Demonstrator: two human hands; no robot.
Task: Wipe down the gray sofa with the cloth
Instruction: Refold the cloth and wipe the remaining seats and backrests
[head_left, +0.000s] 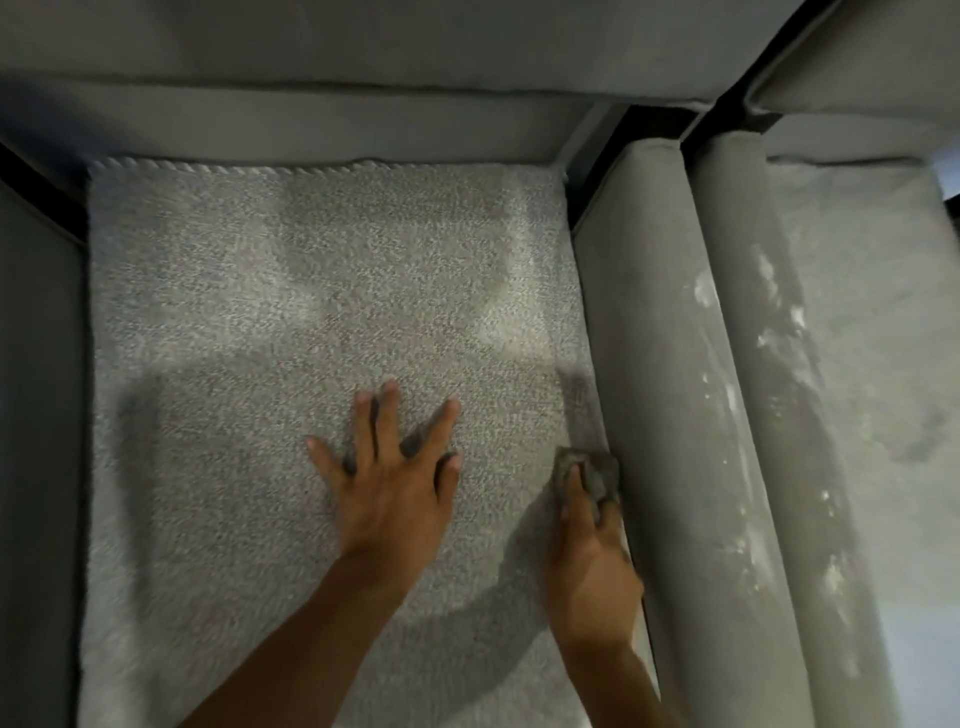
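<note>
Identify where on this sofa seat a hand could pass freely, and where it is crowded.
Free: the textured seat cover between the backrest and the left hand, and the strip left of that hand toward the left armrest. Crowded: the front right, where the right hand holds the cloth beside the right armrest.

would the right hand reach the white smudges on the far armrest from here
Probably yes: the right hand grips the cloth against the near armrest, and nothing covers the white smudges just beyond it; it only has to cross that armrest.

Home living room: gray sofa (322, 291), padded armrests (654, 322).
</note>
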